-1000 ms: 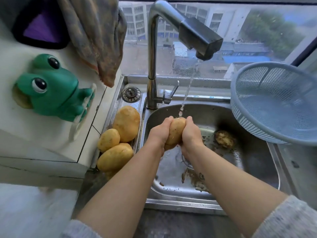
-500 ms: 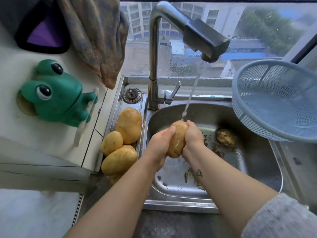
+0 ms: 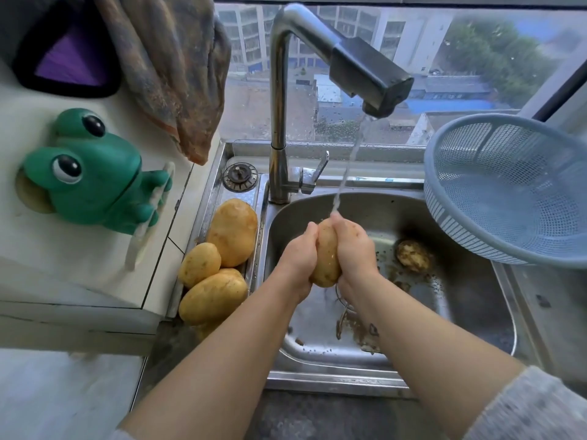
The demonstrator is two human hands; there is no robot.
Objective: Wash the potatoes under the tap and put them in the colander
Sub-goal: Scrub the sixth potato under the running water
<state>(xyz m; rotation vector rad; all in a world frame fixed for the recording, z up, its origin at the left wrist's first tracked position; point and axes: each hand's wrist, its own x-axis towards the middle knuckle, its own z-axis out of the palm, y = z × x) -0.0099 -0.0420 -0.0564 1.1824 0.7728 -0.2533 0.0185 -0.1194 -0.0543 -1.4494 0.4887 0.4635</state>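
Note:
Over the steel sink [image 3: 470, 315] I hold a yellow potato [image 3: 326, 254] upright between both hands. My left hand [image 3: 298, 258] grips its left side and my right hand [image 3: 355, 252] grips its right side. Water runs from the tap [image 3: 370, 76] onto the potato's top. Three more potatoes [image 3: 219, 265] lie piled on the ledge left of the sink. A dirty potato [image 3: 413, 256] lies in the basin to the right. The blue colander [image 3: 514, 192] stands tilted at the sink's right rim, with nothing in it.
A green frog holder [image 3: 92, 173] is fixed to the white tiled wall at left, with a cloth [image 3: 171, 68] hanging above. A sink plug [image 3: 239, 176] sits beside the tap base. Mud and grit lie on the basin floor. A window runs behind.
The potato has turned more upright between my hands and sits a little lower in them. Water keeps running over it. The other potatoes and the colander have not moved.

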